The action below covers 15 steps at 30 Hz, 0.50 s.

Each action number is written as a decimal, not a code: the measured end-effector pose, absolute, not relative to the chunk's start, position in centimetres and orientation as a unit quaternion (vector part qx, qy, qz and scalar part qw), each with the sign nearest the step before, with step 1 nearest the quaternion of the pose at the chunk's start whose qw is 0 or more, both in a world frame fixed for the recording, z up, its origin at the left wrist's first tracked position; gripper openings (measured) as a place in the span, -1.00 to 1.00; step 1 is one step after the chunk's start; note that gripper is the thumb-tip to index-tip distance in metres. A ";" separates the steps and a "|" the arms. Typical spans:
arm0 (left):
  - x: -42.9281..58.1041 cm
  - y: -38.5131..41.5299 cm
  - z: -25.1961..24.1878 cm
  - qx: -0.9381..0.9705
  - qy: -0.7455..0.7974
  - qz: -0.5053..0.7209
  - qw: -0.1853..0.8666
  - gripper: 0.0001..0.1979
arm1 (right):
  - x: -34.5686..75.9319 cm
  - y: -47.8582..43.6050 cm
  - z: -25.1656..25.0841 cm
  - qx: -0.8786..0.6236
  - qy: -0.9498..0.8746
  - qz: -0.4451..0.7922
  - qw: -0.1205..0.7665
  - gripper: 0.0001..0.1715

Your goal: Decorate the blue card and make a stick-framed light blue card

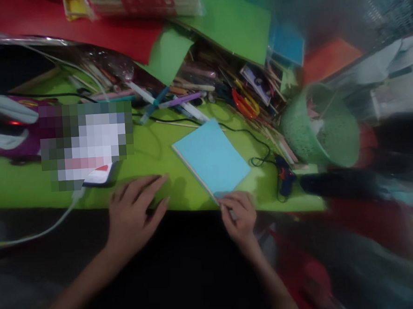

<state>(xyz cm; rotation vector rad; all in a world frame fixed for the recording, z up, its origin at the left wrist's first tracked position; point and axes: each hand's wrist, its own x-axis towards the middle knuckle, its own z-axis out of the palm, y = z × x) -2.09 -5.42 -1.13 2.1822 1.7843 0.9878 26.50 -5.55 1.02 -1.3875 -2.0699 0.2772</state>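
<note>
A light-blue square of paper [212, 156] lies turned cornerwise on the green table, with a thin pale strip, probably a wooden stick, along its lower-left edge. My right hand [240, 215] is closed at the paper's near corner, thumb and fingers pinched where the strip ends. Something small and greyish shows between those fingers, too blurred to name. At the table's front edge, left of the paper, my left hand [136, 210] is open with its fingers spread and nothing in it. A phone [97, 175], mostly pixelated, lies just beyond it with a white cable plugged in.
A glue gun [285, 175] with a black cord rests right of the paper, near a green basket [320, 129]. Orange-handled scissors [245, 104], pens [182, 100] and loose sticks crowd the back. Coloured sheets [226, 27] lie behind them. The green tabletop [191, 192] ends close to me.
</note>
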 end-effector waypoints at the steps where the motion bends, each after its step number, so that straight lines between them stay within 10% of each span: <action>1: -2.1 -5.3 -1.0 0.731 0.592 0.329 0.083 -0.53 | 26.1 -5.7 1.2 -0.508 -0.796 0.124 0.305 -0.74; 15: -0.4 -0.4 0.6 0.807 0.527 0.246 0.105 -0.48 | 29.0 -1.1 2.6 -0.515 -0.832 0.070 0.192 -0.45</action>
